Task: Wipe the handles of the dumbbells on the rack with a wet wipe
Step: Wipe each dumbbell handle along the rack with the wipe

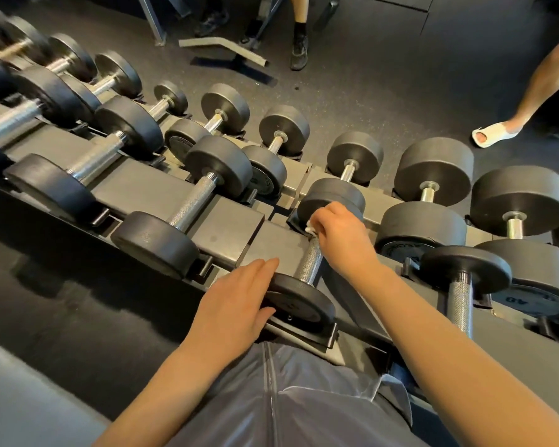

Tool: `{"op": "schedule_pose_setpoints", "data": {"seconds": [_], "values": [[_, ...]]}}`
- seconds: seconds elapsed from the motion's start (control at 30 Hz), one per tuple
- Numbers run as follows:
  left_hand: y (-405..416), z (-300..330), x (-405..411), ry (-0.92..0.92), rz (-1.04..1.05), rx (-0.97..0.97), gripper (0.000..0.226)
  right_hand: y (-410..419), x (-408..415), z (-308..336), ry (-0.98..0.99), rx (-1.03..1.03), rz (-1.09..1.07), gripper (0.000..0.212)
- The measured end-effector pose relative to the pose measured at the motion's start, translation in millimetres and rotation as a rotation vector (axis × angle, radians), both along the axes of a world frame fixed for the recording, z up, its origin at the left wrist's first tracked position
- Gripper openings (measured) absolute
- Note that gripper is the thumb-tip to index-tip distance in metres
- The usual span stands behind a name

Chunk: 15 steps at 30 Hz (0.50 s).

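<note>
- Right hand: fingers curled around the wet wipe, gripping the far end of the dumbbell handle.
- Left hand: fingers straight, resting on the near weight head.
- Dumbbell location: front rack rail.

Dumbbells lie side by side on the rack; floor behind.

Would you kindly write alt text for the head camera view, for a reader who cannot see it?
A person's right hand grips a white wet wipe around the far end of a dumbbell handle on a rack, while the left hand rests flat against that dumbbell's near weight. More dumbbells fill the rack on both sides.
</note>
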<state>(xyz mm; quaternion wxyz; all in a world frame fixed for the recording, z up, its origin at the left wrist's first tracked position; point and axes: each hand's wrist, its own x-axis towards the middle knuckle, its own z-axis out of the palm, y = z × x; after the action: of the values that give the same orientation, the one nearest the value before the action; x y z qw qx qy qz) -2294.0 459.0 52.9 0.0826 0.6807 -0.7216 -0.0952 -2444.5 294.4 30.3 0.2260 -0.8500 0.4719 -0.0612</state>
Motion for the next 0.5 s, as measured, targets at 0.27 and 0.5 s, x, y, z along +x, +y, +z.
{"op": "schedule_pose_setpoints", "data": {"seconds": [0.27, 0.5], "values": [[9.2, 31.6, 62.3, 0.077, 0.313, -0.237, 0.035, 3.2, 25.7, 27.2, -0.411, 0.367, -0.156, 0.017], [-18.7, 27.0, 142.7, 0.135, 0.273, -0.099, 0.052, -7.2, 124.4, 30.9, -0.469, 0.043, -0.174, 0.016]]}}
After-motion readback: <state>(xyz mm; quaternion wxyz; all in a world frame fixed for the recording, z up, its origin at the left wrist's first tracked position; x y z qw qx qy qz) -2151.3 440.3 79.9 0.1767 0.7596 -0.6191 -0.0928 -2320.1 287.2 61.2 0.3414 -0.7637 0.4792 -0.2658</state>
